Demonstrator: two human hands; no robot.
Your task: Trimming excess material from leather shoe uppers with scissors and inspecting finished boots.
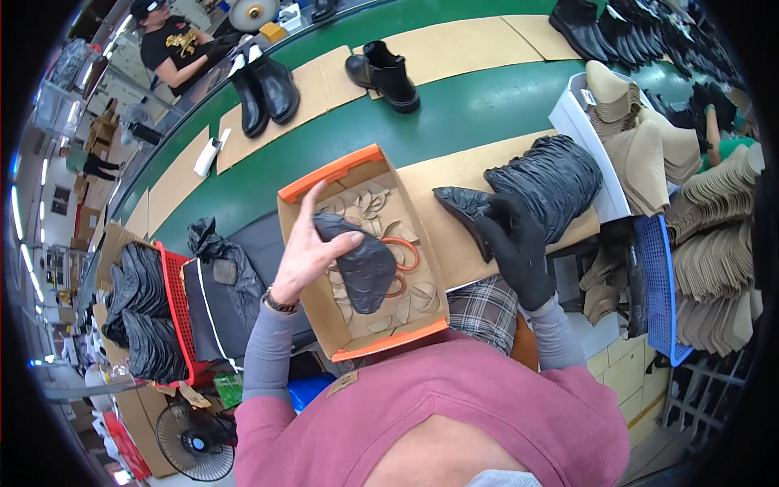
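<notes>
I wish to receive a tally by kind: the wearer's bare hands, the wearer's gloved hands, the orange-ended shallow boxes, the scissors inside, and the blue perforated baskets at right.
Bare left hand: 1
Gloved right hand: 1
Orange-ended box: 1
Scissors: 1
Blue basket: 1
Total: 5

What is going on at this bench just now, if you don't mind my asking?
A person's bare left hand holds a wrinkled black piece over an orange-edged cardboard box, where red-handled scissors lie among tan scraps. The right hand, in a black glove, is at a dark curved piece beside a stack of black pieces; whether it grips that piece is hard to tell. Farther across the green bench stand black boots.
</notes>
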